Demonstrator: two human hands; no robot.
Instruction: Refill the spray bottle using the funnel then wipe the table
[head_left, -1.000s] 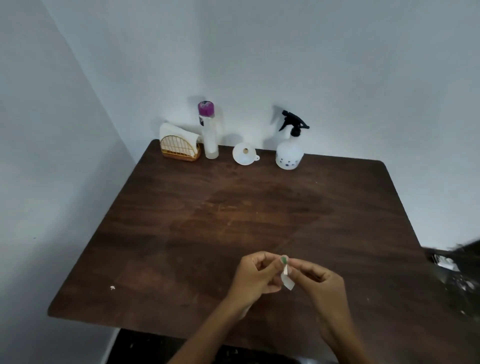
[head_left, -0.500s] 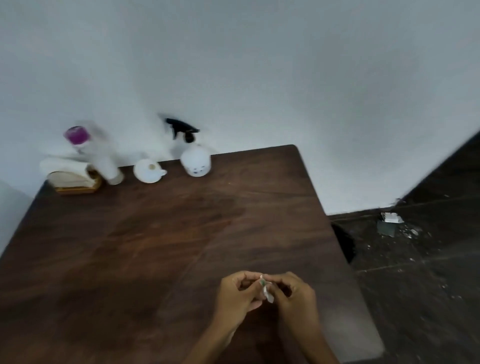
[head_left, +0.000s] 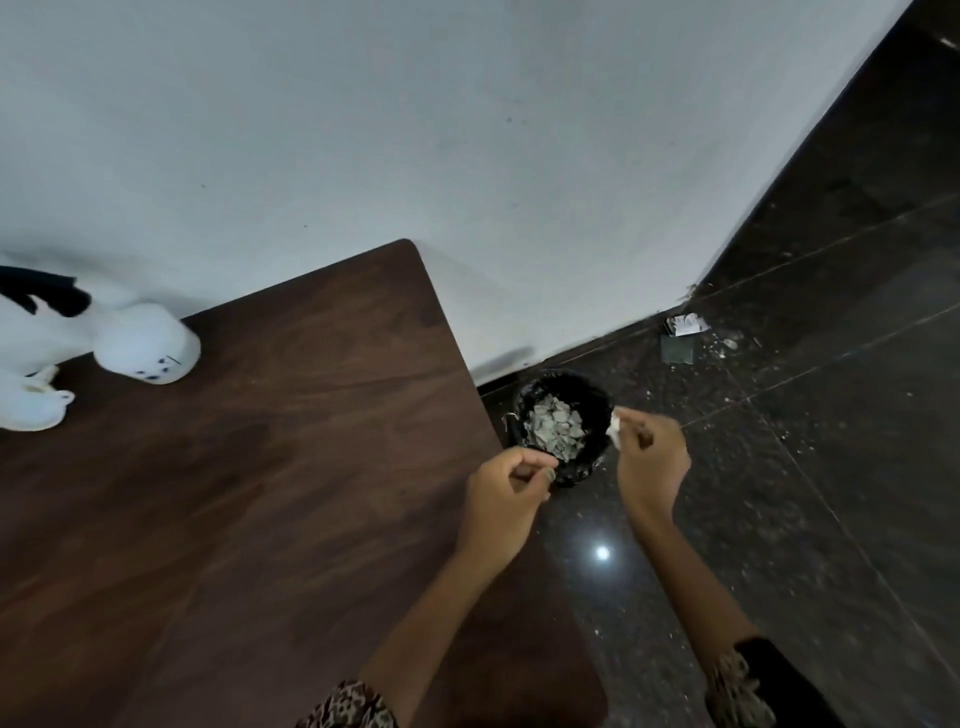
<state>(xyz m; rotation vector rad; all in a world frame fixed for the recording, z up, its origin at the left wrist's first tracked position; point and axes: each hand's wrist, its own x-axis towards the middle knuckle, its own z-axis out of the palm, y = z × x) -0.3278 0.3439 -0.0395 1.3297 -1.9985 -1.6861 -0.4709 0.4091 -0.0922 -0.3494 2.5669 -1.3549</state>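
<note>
Along the left and lower part of the view lay a dark brown wooden table (head_left: 249, 499), its rounded far corner set close to a plain pale wall (head_left: 467, 130). To the right ran a black speckled tile floor (head_left: 810, 519), with a small scatter of litter (head_left: 685, 335) at the foot of the wall. On the floor just beside the table's right edge stood a small black bin (head_left: 592, 410), holding grey-white scraps.

Task items: the white spray bottle (head_left: 148, 345), black trigger head, blurred, stood at the table's far left by the wall; the white funnel (head_left: 31, 408) rested just left of it, partly cut off by the frame.

Left hand (head_left: 506, 496): over the table's right edge, fingers curled loosely inward, nothing visible in them.

Right hand (head_left: 652, 457): over the floor, beside the bin's rim, fingertips pinched on a small white scrap (head_left: 615, 426).
</note>
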